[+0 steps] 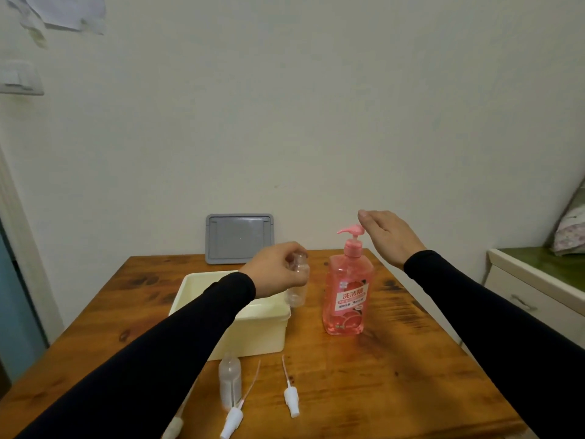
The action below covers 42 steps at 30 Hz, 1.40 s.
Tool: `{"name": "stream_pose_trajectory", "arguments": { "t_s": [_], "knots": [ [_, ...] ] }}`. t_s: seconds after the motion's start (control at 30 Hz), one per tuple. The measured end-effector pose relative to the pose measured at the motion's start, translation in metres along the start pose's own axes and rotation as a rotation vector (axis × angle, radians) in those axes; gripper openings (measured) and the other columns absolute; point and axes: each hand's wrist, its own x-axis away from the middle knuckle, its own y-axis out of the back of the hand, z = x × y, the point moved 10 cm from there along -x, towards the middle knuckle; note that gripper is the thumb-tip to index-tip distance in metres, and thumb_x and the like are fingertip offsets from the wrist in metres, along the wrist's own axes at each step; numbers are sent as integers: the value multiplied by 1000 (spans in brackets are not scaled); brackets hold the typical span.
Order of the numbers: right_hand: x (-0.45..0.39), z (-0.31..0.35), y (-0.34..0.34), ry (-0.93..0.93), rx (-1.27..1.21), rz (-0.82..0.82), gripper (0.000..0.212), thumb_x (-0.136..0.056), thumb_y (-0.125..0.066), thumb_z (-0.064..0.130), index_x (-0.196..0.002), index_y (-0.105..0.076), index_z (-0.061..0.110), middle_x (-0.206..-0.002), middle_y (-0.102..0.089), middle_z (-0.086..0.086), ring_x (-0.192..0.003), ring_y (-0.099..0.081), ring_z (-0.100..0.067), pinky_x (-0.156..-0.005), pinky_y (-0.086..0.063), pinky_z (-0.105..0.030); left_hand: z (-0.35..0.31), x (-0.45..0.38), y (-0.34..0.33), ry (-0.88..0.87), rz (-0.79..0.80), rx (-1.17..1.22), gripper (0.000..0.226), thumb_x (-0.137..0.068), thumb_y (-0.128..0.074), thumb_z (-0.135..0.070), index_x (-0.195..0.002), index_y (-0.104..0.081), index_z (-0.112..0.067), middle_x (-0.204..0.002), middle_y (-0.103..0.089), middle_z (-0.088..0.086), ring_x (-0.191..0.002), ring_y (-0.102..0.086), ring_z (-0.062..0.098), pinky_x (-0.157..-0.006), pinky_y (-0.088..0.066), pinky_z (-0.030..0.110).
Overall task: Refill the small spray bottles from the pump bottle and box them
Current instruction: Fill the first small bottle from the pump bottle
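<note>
The pink pump bottle stands mid-table with the right hand flat over its pump head, fingers straight, while the left hand grips an uncapped small clear bottle left of the nozzle. Refilling looks barely begun. Another bottle and spray tops wait on the table; the cream box looks empty.

Glossy wooden table; translucent pink plastic pump bottle; matt cream box.

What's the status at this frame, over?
Left hand grips an uncapped small bottle beside the pump bottle. Right hand open, at the pump head. Nozzle not yet over the bottle mouth. Nothing in the way.
</note>
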Motion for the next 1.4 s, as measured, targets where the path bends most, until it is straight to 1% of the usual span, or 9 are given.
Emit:
{"name": "stream_pose_trajectory", "arguments": {
  "t_s": [0.07, 0.13, 0.2, 0.33, 0.6, 0.87, 1.1, 1.23, 1.4],
  "knots": [
    [-4, -3, -2, -36, -31, 11, 44, -103, -25, 37, -66, -46, 24, -69, -49, 7, -71, -48, -15, -62, -35, -23, -3, -10, -1, 1, -29, 15, 43, -80, -68, -28, -121, -54, -26, -107, -59, -5, -86, -58, 7, -68, -47, 15],
    [-11, -10, -6, -76, -53, 37, 48, -103, -25, 35, -86, -61, 8, -86, -60, -3, -86, -54, -22, -72, -39, -27, -5, -22, -5, 2, -49, 27, 44, -80, -69, -27, -120, -52, -24, -106, -58, -4, -84, -57, 7, -65, -47, 15],
    [-17, -14, -11, -106, -75, 61, 53, -103, -25, 36, -109, -61, -2, -108, -64, -13, -103, -57, -28, -83, -38, -31, -4, -31, -8, 8, -70, 35, 43, -80, -70, -28, -119, -51, -24, -103, -58, -5, -82, -57, 6, -61, -47, 15],
    [-31, -21, -21, -134, -79, 105, 57, -103, -23, 40, -119, -57, -2, -122, -60, -19, -114, -54, -32, -96, -40, -39, -4, -52, -16, -7, -97, 70, 37, -79, -70, -29, -112, -53, -26, -103, -60, -6, -86, -58, 7, -68, -51, 19],
    [-55, -34, -43, -230, -37, 241, 59, -101, -19, 46, -121, -57, 6, -124, -58, -16, -112, -54, -29, -89, -37, -33, -7, -83, -26, -36, -134, 62, 28, -81, -67, -31, -107, -56, -33, -97, -60, -12, -83, -58, 3, -69, -51, 18],
    [-54, -40, -68, -316, -5, 452, 57, -102, -19, 45, -134, -50, 9, -133, -54, -12, -117, -50, -25, -93, -34, -33, -24, -93, -27, -121, -109, 44, 34, -89, -56, -31, -123, -55, -31, -108, -60, -7, -93, -56, 8, -77, -44, 22],
    [-53, -43, -74, -350, -15, 427, 37, -101, -30, 21, -125, -53, 4, -135, -53, -16, -113, -54, -28, -84, -37, -27, -24, -95, -33, -118, -106, 6, 40, -92, -53, -34, -132, -51, -30, -116, -60, -4, -95, -55, 9, -83, -46, 24],
    [-55, -47, -78, -309, 70, 417, 14, -98, -39, 14, -98, -51, 8, -105, -60, -18, -85, -52, -26, -72, -40, -27, -25, -92, -33, -124, -107, 11, 36, -92, -52, -33, -128, -54, -29, -115, -59, -5, -95, -55, 10, -83, -46, 24],
    [-52, -48, -82, -256, 163, 411, 13, -95, -40, 8, -97, -53, 6, -97, -56, -14, -82, -49, -24, -56, -34, -22, -25, -92, -37, -124, -112, 0, 33, -91, -54, -29, -124, -57, -29, -111, -60, -5, -93, -55, 9, -79, -46, 22]
  ]
}}
